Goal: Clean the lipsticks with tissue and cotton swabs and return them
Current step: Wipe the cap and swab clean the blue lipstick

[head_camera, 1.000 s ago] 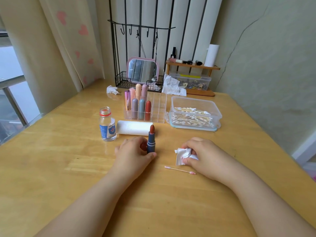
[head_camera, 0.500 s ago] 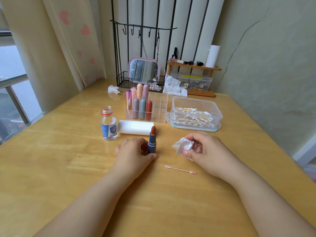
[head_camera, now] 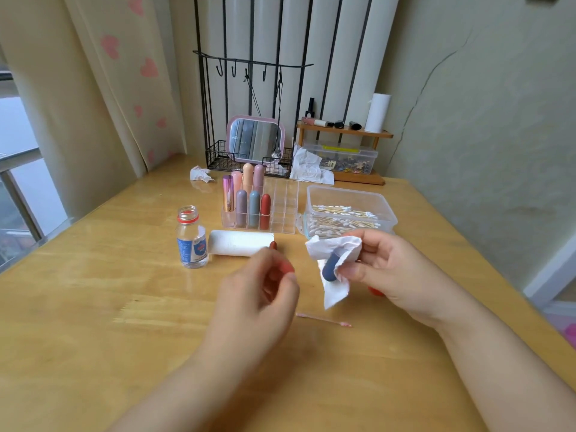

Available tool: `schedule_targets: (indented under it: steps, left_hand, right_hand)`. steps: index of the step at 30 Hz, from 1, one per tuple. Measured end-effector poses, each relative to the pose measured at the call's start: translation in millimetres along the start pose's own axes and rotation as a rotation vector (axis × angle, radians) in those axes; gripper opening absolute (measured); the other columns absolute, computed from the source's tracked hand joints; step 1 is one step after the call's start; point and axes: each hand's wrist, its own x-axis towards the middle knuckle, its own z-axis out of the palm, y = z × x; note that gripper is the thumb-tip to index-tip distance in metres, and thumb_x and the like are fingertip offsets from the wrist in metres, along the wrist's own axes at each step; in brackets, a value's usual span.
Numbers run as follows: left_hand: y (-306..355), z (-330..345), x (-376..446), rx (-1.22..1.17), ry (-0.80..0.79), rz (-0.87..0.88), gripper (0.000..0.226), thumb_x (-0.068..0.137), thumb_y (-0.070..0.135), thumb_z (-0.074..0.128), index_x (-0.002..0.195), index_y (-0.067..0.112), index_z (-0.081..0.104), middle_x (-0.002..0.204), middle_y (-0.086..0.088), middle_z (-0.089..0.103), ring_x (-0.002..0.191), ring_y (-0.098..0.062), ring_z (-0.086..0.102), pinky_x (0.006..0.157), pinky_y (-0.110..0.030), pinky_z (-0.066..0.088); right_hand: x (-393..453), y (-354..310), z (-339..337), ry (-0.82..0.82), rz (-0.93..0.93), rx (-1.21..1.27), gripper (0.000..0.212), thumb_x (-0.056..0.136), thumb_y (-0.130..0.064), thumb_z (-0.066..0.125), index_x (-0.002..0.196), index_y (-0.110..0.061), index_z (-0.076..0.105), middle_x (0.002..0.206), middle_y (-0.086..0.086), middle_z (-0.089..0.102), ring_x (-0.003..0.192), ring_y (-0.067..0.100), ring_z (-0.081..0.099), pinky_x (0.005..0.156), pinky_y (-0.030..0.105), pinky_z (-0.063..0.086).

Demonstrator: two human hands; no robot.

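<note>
My right hand point(head_camera: 396, 272) is lifted above the table and pinches a white tissue point(head_camera: 335, 291) wrapped around a blue rounded lipstick cap point(head_camera: 330, 268). My left hand point(head_camera: 255, 297) is blurred, its fingers loosely curled. Just behind it the red tip of the open lipstick point(head_camera: 273, 244) shows, and its body is hidden by the hand. Whether the fingers hold it I cannot tell. A used pink-tipped cotton swab point(head_camera: 324, 320) lies on the table between my hands. Several capped lipsticks stand in the clear organizer point(head_camera: 282, 207).
A small open bottle point(head_camera: 191, 241) and a lying tissue roll point(head_camera: 240, 243) sit left of centre. A clear box of cotton swabs point(head_camera: 349, 194) is at the right. Behind are a pink mirror point(head_camera: 257, 140), crumpled tissues point(head_camera: 201, 174) and a wooden shelf point(head_camera: 343, 132).
My right hand rose from the table with the tissue, and a blue cap now shows inside it. My left hand lifted and blurred, while the lipstick kept its place on the table.
</note>
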Motion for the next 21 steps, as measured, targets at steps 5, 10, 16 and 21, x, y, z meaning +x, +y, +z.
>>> schedule_targets:
  steps: [5, 10, 16, 21]
  left_hand:
    - [-2.9, 7.1, -3.6, -0.140, -0.255, -0.158, 0.030, 0.077, 0.055, 0.056, 0.090, 0.028, 0.062, 0.083, 0.008, 0.069, 0.074, -0.019, 0.064, 0.074, -0.042, 0.054]
    - [4.8, 8.0, -4.0, -0.376, -0.373, -0.230, 0.028, 0.085, 0.037, 0.063, 0.097, 0.012, 0.067, 0.071, 0.011, 0.067, 0.066, -0.004, 0.059, 0.070, -0.018, 0.049]
    - [8.2, 8.8, -5.6, -0.495, -0.433, -0.288, 0.031, 0.079, 0.026, 0.058, 0.100, 0.006, 0.069, 0.077, -0.002, 0.072, 0.066, -0.009, 0.064, 0.069, -0.023, 0.053]
    - [4.3, 8.5, -3.1, -0.611, -0.320, -0.395, 0.025, 0.066, 0.020, 0.072, 0.086, 0.006, 0.068, 0.070, -0.010, 0.065, 0.059, -0.014, 0.058, 0.064, -0.022, 0.051]
  right_hand:
    - [-13.1, -10.1, 3.8, -0.053, 0.004, 0.120, 0.028, 0.067, -0.007, 0.073, 0.092, -0.016, 0.066, 0.092, 0.002, 0.072, 0.087, 0.013, 0.067, 0.078, 0.024, 0.053]
    - [-29.5, -5.2, 16.9, 0.003, 0.008, 0.174, 0.032, 0.064, -0.003, 0.079, 0.092, -0.007, 0.064, 0.090, 0.007, 0.073, 0.085, 0.016, 0.068, 0.073, 0.023, 0.054]
    - [-34.2, -2.5, 19.2, 0.154, -0.009, 0.161, 0.031, 0.053, -0.005, 0.079, 0.074, -0.020, 0.061, 0.073, 0.000, 0.069, 0.069, 0.011, 0.066, 0.065, 0.021, 0.053]
    - [-34.4, -4.4, 10.2, 0.227, -0.090, 0.046, 0.027, 0.065, 0.004, 0.079, 0.068, -0.019, 0.065, 0.068, 0.000, 0.067, 0.064, 0.007, 0.062, 0.064, 0.016, 0.051]
